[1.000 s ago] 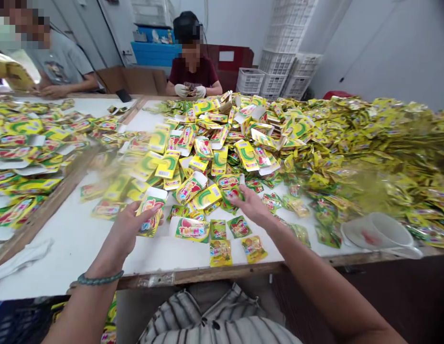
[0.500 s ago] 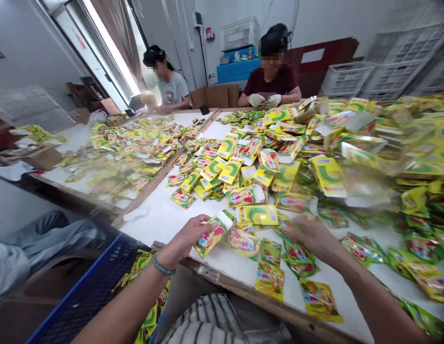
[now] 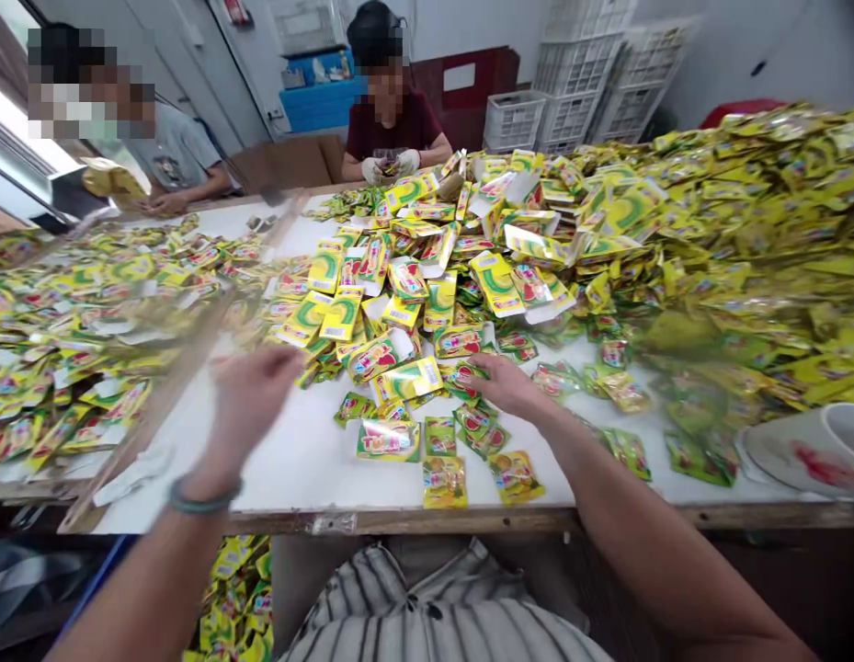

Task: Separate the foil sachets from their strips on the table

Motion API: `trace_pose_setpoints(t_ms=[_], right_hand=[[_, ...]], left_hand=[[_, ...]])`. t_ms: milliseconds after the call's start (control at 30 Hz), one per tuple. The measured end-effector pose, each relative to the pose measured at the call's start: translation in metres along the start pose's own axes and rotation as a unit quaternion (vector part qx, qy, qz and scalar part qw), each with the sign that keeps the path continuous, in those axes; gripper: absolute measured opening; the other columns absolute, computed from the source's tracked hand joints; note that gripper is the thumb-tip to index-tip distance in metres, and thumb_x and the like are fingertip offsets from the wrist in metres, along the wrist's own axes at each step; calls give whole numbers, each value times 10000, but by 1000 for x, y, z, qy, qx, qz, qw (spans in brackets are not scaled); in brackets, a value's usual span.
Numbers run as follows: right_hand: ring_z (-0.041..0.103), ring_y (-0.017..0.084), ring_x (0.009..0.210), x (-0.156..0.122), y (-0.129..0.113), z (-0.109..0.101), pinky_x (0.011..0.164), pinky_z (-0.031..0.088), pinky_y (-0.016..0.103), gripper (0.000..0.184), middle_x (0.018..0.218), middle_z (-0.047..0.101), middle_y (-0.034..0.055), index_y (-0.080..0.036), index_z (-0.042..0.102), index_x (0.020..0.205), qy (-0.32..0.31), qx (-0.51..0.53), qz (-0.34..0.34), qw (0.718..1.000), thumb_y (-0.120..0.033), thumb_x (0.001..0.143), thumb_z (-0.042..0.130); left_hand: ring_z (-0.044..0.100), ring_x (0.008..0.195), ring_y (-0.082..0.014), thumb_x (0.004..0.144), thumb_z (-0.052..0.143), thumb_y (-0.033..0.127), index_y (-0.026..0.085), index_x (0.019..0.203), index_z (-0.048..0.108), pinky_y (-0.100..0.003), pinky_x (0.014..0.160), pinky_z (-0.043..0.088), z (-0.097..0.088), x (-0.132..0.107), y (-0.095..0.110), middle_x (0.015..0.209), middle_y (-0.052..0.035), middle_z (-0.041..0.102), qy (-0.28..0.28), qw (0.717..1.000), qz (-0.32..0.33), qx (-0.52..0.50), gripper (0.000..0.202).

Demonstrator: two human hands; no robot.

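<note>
My left hand (image 3: 251, 395), wearing a bracelet, is raised over the white table at the left of the box pile. It is smeared by motion, and I cannot make out anything in its fingers. My right hand (image 3: 506, 382) reaches in at the middle, its fingertips closed at the edge of a green fruit-print packet (image 3: 461, 379). Left of that packet lies a yellow box (image 3: 409, 379) with a green curve. In front rest a printed box (image 3: 389, 441), a small green packet (image 3: 439, 436) and two yellow packets, one (image 3: 444, 482) beside the other (image 3: 515, 476).
A large heap of yellow packets (image 3: 764, 221) rises at the right, near a white cup (image 3: 813, 450). A wooden strip (image 3: 157, 405) divides the table. Packets fill a container (image 3: 237, 588) below the edge. Two co-workers sit opposite, one with gloved hands (image 3: 392, 165).
My view has turned right. My left hand has moved away to the left, and the box it held no longer shows in it. My right hand stays by the green packets.
</note>
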State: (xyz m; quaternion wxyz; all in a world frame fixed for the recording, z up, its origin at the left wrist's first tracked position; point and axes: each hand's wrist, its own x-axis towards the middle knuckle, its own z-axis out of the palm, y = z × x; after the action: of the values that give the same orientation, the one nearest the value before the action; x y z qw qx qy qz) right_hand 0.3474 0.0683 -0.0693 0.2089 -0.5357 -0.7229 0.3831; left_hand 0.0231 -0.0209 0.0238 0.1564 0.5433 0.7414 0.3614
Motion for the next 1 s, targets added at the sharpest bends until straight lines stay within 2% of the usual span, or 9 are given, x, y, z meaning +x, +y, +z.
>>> trace_pose_setpoints(t_ms=[133,233,367,467,567,667,833,933,1000], right_hand=[[625,289,1010,1,2,-1,856,471,378,292,1039,705,87,-198,691,1027,50,-25,14,998,-367,791,656],[643,257,917,0,1,-4,816,481,362,282,948,713,64,-210,673,1065,64,-6,17,998,-367,848,582],[632,240,842,-1,-2,-10,779,463,351,302,942,698,68,-209,637,1114,90,-21,31,995,-331,845,575],[612,224,838,-2,-5,-12,756,441,330,318,930,675,55,-216,605,1128,106,-21,30,994,-296,821,582],[569,195,738,-1,-5,-10,670,412,294,343,769,614,7,-210,582,1096,119,-5,43,992,-329,776,618],[492,159,634,3,-1,-8,593,362,268,316,665,524,-28,-195,586,996,135,9,49,990,-369,739,644],[384,129,552,4,3,-10,537,294,263,293,551,395,-54,-214,473,650,122,21,39,992,-443,754,622],[399,131,557,3,5,-9,545,320,262,352,529,391,-56,-215,439,609,105,66,9,992,-475,760,622],[470,145,598,4,5,-6,579,381,272,335,559,471,-45,-209,488,636,93,127,-11,988,-484,744,648]], left_hand=[[610,673,-173,869,534,323,190,762,686,-283,654,441,100,-35,33,742,-39,700,-172,967,177,70,228],[641,855,-232,896,492,249,173,856,696,-333,765,465,135,-39,44,899,-97,709,-223,927,260,151,221],[562,1109,-331,883,522,251,126,1116,639,-457,925,434,141,-32,44,1292,-198,567,-149,915,264,265,290],[505,1185,-353,845,586,258,117,1279,527,-472,954,418,138,-27,42,1398,-221,462,-91,915,246,308,461],[549,1092,-309,881,536,281,122,1192,565,-408,893,449,141,-26,47,1216,-192,565,-82,916,253,300,350],[585,943,-295,897,516,338,120,1006,621,-392,818,458,148,-26,57,968,-160,622,-133,908,262,299,265],[609,905,-314,830,553,192,122,909,653,-406,803,434,153,-23,55,897,-180,676,-161,895,237,341,146],[629,777,-250,868,447,156,161,853,658,-350,727,434,146,-16,40,781,-117,687,-137,932,195,274,211],[622,693,-213,884,453,236,186,841,646,-316,664,438,141,-11,32,726,-68,675,-128,973,130,143,205]])
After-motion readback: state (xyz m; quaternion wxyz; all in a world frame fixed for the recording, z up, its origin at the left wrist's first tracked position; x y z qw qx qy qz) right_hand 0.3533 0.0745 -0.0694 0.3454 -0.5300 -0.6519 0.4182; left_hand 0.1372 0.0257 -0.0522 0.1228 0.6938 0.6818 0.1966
